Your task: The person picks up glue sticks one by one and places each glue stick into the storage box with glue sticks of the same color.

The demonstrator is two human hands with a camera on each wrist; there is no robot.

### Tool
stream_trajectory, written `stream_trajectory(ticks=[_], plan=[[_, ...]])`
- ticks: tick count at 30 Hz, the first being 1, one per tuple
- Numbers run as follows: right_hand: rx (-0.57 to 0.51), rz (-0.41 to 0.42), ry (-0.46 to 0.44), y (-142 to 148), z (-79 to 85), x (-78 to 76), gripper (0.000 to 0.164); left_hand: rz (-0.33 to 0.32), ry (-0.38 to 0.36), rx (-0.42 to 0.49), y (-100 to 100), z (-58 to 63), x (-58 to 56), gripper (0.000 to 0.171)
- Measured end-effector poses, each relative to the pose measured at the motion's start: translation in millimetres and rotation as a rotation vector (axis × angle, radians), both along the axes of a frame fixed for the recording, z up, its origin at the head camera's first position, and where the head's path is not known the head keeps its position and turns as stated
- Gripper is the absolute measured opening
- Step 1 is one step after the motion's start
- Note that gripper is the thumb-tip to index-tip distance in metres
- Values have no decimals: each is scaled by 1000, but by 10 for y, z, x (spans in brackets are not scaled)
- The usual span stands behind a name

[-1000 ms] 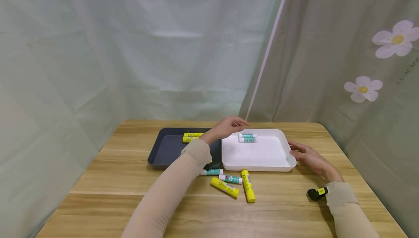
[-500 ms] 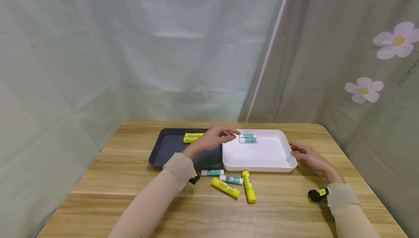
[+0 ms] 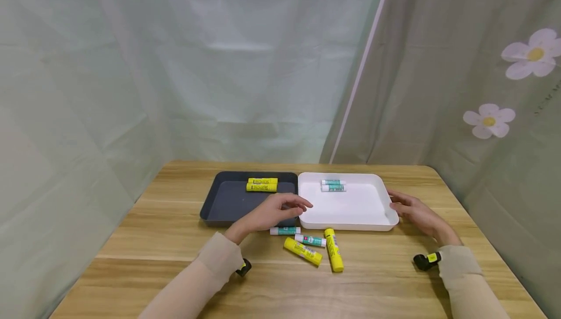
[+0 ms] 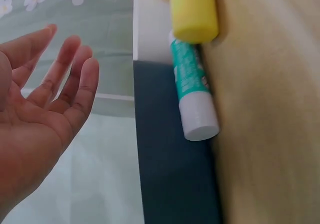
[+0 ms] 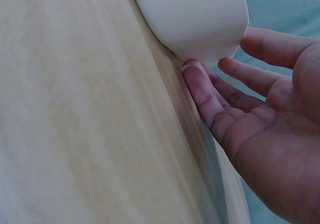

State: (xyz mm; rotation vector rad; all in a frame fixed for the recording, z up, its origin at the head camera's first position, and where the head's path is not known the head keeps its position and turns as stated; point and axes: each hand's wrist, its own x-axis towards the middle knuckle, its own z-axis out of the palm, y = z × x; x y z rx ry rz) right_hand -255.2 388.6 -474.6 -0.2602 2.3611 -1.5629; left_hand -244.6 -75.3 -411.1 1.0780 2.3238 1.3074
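In the head view, my left hand (image 3: 273,210) hovers over the front right corner of the dark tray (image 3: 215,207), holding nothing. Its fingers are loosely spread, as the left wrist view also shows. My right hand (image 3: 418,214) rests its fingertips against the outer right side of the white tray (image 3: 346,212); thumb and fingers (image 5: 200,86) touch that wall in the right wrist view. Two yellow glue sticks (image 3: 261,187) lie side by side in the dark tray. Two smaller teal-and-white glue sticks (image 3: 334,188) lie in the white one.
Before the trays, on the wooden table (image 3: 377,280), lie two teal-and-white glue sticks, one (image 3: 285,231) by the dark tray and another (image 3: 310,240) beside it. Two yellow glue sticks lie nearer, one slanted (image 3: 302,252), one (image 3: 334,250) further right. A curtain (image 3: 245,75) hangs behind.
My left hand has drawn back from above the white tray, toward the left and nearer, uncovering the yellow glue sticks in the dark tray. My right hand stays at the white tray's side.
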Motion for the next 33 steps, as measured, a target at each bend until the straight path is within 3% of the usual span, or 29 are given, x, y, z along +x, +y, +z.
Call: stream_trajectory(ticks=[15, 25, 33], plan=[[4, 3, 1, -15, 8, 15, 72, -6, -15, -10, -89, -170, 200, 26], [18, -4, -7, 1, -8, 8, 73, -10, -11, -41, -108, -190, 325, 26], [6, 0, -5, -15, -6, 6, 72, 2, 27, -78, -88, -251, 352, 27]])
